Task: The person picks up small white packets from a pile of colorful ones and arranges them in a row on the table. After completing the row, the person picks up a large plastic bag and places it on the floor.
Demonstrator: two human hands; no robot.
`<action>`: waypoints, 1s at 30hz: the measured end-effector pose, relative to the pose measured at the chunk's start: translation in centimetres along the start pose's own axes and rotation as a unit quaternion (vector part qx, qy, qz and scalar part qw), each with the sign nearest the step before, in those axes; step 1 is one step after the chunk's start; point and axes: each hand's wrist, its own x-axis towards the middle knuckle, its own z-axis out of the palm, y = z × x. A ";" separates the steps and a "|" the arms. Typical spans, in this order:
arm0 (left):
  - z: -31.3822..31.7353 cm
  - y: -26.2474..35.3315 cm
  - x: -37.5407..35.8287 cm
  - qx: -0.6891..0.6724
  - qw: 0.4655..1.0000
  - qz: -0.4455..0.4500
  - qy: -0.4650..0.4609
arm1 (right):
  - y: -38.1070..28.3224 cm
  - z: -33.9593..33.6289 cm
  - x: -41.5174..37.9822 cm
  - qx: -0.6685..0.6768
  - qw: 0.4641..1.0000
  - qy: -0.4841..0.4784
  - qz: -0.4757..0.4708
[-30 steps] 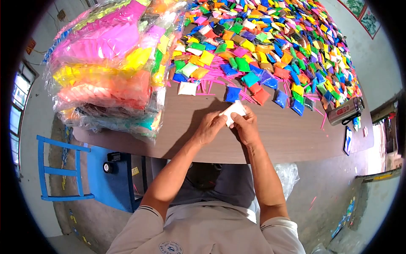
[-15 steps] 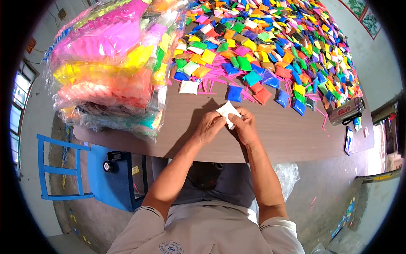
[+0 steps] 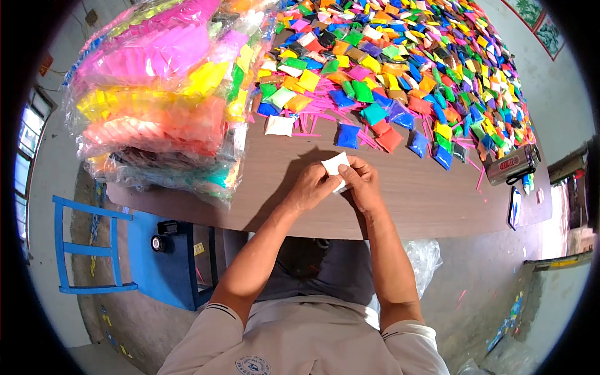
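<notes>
Viewing remotely, I see left hand [image 3: 312,189] and right hand [image 3: 363,182] close together, both clamped on a white packet [image 3: 336,163], over the bench [image 3: 425,200] near its front edge, coloured packets [image 3: 362,91] heaped beyond.

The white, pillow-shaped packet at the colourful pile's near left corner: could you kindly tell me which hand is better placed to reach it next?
Left, probably: the left hand is nearer that white, pillow-shaped packet than the right hand, though both hold another small white packet.
</notes>
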 end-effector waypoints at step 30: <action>-0.1 0.6 0.1 0.091 0.995 0.040 -0.006 | -0.9 0.2 0.0 0.000 0.999 -0.016 0.034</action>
